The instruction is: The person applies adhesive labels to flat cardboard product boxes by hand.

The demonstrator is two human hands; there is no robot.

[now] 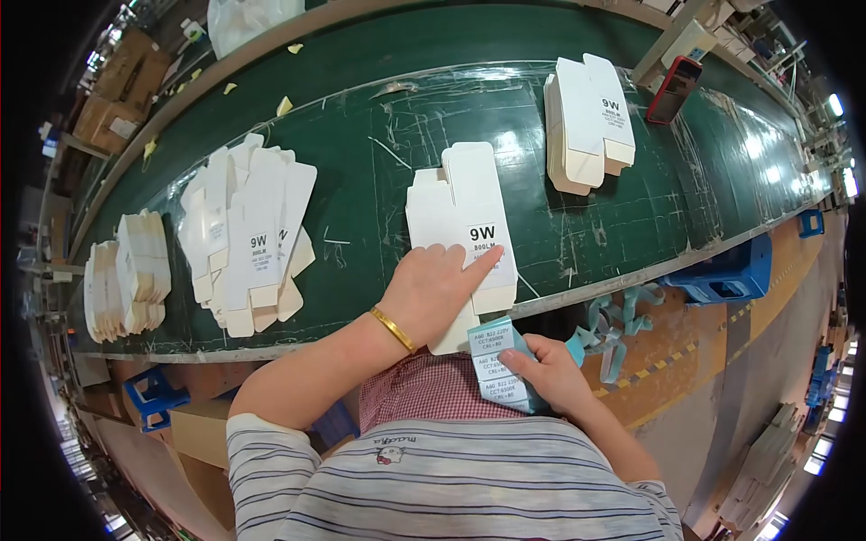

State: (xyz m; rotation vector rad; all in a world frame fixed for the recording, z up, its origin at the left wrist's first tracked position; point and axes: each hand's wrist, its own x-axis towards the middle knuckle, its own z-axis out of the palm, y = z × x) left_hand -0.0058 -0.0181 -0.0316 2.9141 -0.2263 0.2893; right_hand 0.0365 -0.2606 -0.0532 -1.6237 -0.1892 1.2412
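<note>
Flat white folded box (458, 198) printed "9W" lies on the green table in front of me. My left hand (433, 293), with a gold bangle on its wrist, rests on it. Its index finger is stretched out and presses near the small print under "9W"; the other fingers are bent and hold nothing visible. At the table's front edge, my right hand (544, 365) is closed on a strip of pale blue labels (492, 343) printed "A60 B22 220V", thumb on top. More of the label strip (613, 325) hangs in loops to the right.
To the left lie a loose pile of flat boxes (257, 207) and standing stacks of boxes (142, 270). A neat box stack (577, 117) is at the back right, beside a red-cased phone (675, 88). Blue stools (722, 275) and a cardboard carton (198, 433) stand below the table.
</note>
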